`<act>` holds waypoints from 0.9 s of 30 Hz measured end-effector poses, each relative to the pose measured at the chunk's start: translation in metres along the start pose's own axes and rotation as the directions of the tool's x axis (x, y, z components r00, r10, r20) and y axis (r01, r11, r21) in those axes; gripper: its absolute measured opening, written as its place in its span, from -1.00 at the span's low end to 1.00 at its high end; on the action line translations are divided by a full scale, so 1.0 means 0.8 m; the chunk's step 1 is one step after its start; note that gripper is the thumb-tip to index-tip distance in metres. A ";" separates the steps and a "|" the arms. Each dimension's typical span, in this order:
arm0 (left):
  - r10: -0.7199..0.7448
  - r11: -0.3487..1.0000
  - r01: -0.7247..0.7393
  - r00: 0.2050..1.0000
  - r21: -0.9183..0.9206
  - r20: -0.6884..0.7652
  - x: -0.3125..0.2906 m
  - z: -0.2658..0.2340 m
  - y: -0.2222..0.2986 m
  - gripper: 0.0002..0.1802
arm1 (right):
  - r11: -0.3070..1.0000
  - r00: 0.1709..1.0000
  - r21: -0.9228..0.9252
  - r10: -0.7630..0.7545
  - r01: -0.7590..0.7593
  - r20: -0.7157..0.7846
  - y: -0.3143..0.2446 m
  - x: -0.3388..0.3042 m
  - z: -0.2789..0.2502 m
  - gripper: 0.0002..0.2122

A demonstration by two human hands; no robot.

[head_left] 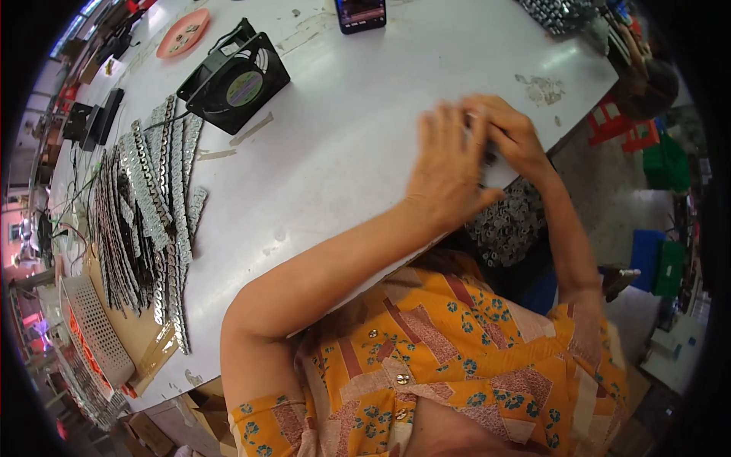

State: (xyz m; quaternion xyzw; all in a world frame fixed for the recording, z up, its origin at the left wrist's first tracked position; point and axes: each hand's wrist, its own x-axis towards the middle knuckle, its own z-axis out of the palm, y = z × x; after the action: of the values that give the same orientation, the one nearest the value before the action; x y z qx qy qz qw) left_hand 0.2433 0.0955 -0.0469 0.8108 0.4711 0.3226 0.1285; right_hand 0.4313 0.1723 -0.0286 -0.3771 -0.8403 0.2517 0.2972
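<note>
My left hand (449, 164) is over the table's near right edge, palm down, its fingers stretched out and somewhat blurred. Beside it, and partly behind its fingertips, is my right hand (514, 137), with bent fingers closed around something small and dark that I cannot make out. Just below both hands, at the table edge, many small grey metal pieces (506, 225) are heaped; what holds them is mostly hidden by my arm and clothes.
A black square fan (236, 84) stands at the far left, near a pink plate (183, 34) with small pieces. Strips of linked metal parts (148, 206) cover the table's left side, above a white perforated basket (95, 327). A phone (362, 15) is at the far edge.
</note>
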 end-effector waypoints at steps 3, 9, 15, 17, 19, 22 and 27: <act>0.104 0.985 -0.099 0.994 -0.138 0.029 0.024 0.040 0.049 0.23 | 0.974 0.966 -0.031 0.217 -0.224 -0.137 0.012 -0.088 -0.044 -0.74; 0.257 0.812 -0.268 0.962 -0.519 -0.096 0.025 0.115 0.123 0.28 | 0.876 0.795 0.034 0.452 -0.481 -0.404 0.024 -0.203 -0.096 -0.73; 0.346 0.756 -0.382 0.922 -0.531 -0.171 0.007 0.039 0.090 -0.09 | 0.744 0.496 0.491 0.669 -0.454 -0.554 -0.011 -0.150 -0.064 -0.69; 0.328 0.851 -0.386 0.920 -0.356 -0.212 -0.023 -0.021 0.038 -0.42 | 0.838 0.607 0.351 0.544 -0.417 -0.579 0.008 -0.126 -0.038 -0.70; 0.271 0.942 -0.317 0.910 -0.106 -0.312 -0.060 -0.103 -0.019 -0.71 | 0.902 0.703 0.288 0.432 -0.322 -0.565 0.001 -0.106 -0.023 -0.71; 0.043 0.888 0.144 0.919 0.437 -0.391 -0.143 -0.218 -0.134 -0.78 | 0.906 0.736 0.283 0.420 -0.313 -0.530 -0.030 -0.068 0.010 -0.72; -0.361 0.463 0.659 0.751 0.593 -0.553 -0.216 -0.309 -0.210 -0.82 | 0.925 0.807 0.290 0.360 -0.245 -0.468 -0.041 -0.031 0.055 -0.77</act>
State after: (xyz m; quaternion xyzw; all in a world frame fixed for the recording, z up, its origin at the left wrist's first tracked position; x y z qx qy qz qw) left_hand -0.0907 0.0135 -0.0151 0.5314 0.7992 0.1773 -0.2179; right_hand 0.3987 0.1249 -0.0458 -0.5254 -0.6266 0.2761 0.5050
